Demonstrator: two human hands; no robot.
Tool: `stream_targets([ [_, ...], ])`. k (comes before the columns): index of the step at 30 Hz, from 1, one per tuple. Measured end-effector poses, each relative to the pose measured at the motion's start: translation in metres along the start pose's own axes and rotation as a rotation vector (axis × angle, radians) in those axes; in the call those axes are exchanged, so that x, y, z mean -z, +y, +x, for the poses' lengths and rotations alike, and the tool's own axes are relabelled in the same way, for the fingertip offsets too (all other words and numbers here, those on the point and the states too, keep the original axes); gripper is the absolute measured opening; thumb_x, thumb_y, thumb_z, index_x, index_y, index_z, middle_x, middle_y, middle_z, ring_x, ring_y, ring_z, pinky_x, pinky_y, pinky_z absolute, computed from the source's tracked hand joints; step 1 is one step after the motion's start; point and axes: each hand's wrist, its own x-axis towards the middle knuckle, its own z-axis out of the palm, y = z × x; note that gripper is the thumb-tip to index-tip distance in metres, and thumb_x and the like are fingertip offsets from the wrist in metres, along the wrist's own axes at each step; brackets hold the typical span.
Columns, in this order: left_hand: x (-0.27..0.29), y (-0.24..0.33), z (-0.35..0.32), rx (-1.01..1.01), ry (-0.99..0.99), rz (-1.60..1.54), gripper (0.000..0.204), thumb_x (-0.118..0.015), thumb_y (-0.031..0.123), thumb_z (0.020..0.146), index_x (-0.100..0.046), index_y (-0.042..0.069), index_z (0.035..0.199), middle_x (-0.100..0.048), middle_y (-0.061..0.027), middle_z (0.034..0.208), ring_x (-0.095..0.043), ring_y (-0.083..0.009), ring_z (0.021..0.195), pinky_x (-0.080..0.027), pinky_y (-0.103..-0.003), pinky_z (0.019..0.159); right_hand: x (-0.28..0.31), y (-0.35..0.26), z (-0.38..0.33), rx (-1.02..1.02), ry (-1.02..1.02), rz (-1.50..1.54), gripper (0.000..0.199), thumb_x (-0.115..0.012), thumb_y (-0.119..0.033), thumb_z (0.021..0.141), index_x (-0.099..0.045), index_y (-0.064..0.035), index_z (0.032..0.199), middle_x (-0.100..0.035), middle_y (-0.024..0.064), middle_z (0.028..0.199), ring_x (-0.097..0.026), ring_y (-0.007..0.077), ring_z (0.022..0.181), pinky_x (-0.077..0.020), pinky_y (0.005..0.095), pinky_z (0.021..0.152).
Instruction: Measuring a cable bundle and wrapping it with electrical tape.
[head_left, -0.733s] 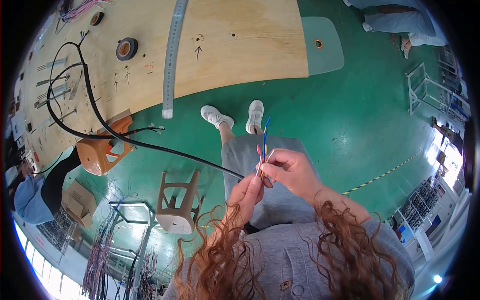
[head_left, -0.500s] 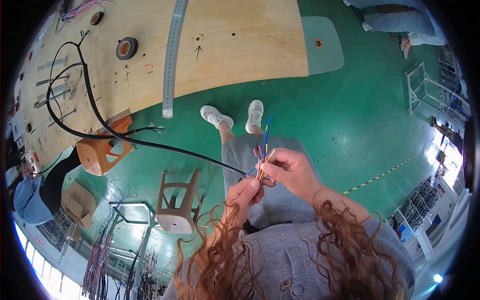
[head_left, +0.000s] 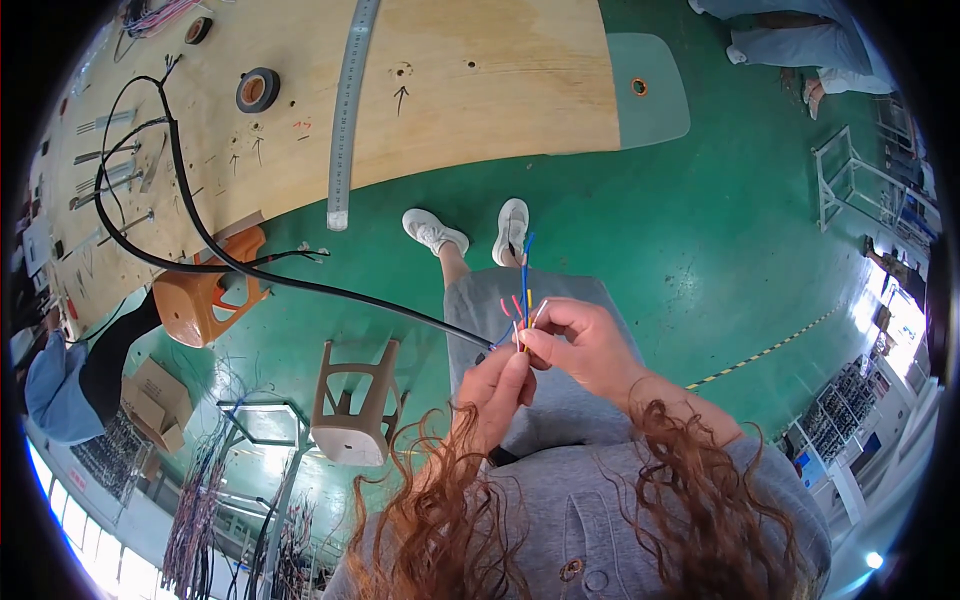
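Above my lap, my left hand [head_left: 493,392] is closed around the end of a black cable [head_left: 385,309], where several coloured wires [head_left: 525,280] fan out. Blue, yellow, red and white strands point up and away from me; the blue one reaches farthest. My right hand [head_left: 583,345] pinches among these wires, thumb and forefinger pressed together close to the left fingertips. The cable runs left to the wooden table, loops there and ends in split tips. Which strand sits in each pinch is partly hidden by the fingers.
A steel ruler [head_left: 350,120] overhangs the edge of the wooden table [head_left: 500,90]. Black tape [head_left: 258,90] lies near it, with metal pegs [head_left: 108,180] at left. An orange stool [head_left: 190,308], a brown stool [head_left: 352,430] and a cardboard box [head_left: 155,405] stand left. Another person [head_left: 62,385] sits far left.
My left fingers have shifted up the wires, the thumb now nearer the right hand's pinch. The wire tips have swung slightly left, and the red strands are more spread.
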Motion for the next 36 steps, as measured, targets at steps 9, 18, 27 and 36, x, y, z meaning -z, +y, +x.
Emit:
stream_targets([
  [9,-0.003,0.002,-0.005,-0.096,0.028,-0.124,0.030,-0.044,0.023,0.098,-0.057,-0.001,0.083,-0.051,-0.0006,0.069,-0.043,-0.0051,0.052,-0.034,-0.020,0.048,-0.005,0.000,-0.005,0.223,0.038,-0.300,0.015,-0.061,-0.014,0.087,-0.060,0.0009,0.083,-0.059,0.0069,0.075,-0.059,0.0135,0.066,-0.0473,0.0277,0.059],
  [18,0.004,-0.001,-0.008,-0.076,-0.050,-0.177,0.034,-0.043,0.026,0.098,-0.055,0.000,0.079,-0.053,-0.0023,0.077,-0.045,-0.0054,0.054,-0.035,-0.021,0.049,-0.007,-0.004,-0.008,0.113,0.004,-0.180,0.016,-0.058,-0.012,0.089,-0.056,0.0018,0.081,-0.058,0.0069,0.074,-0.059,0.0137,0.061,-0.0474,0.0270,0.056],
  [27,0.008,0.004,-0.008,-0.002,-0.084,-0.195,0.033,-0.043,0.026,0.098,-0.055,0.003,0.077,-0.051,0.0008,0.065,-0.043,-0.0051,0.052,-0.034,-0.022,0.047,-0.004,-0.001,-0.005,0.103,-0.055,-0.027,0.014,-0.060,-0.012,0.087,-0.060,0.0015,0.084,-0.060,0.0067,0.077,-0.059,0.0133,0.066,-0.0468,0.0260,0.057],
  [36,-0.013,0.000,-0.008,-0.212,0.344,0.365,0.024,-0.045,0.022,0.097,-0.057,0.002,0.092,-0.049,0.0009,0.053,-0.047,-0.0063,0.047,-0.035,-0.022,0.045,-0.006,0.002,-0.002,0.298,0.057,-0.331,0.013,-0.063,-0.013,0.084,-0.060,-0.0006,0.082,-0.059,0.0073,0.080,-0.058,0.0184,0.070,-0.0453,0.0289,0.059],
])
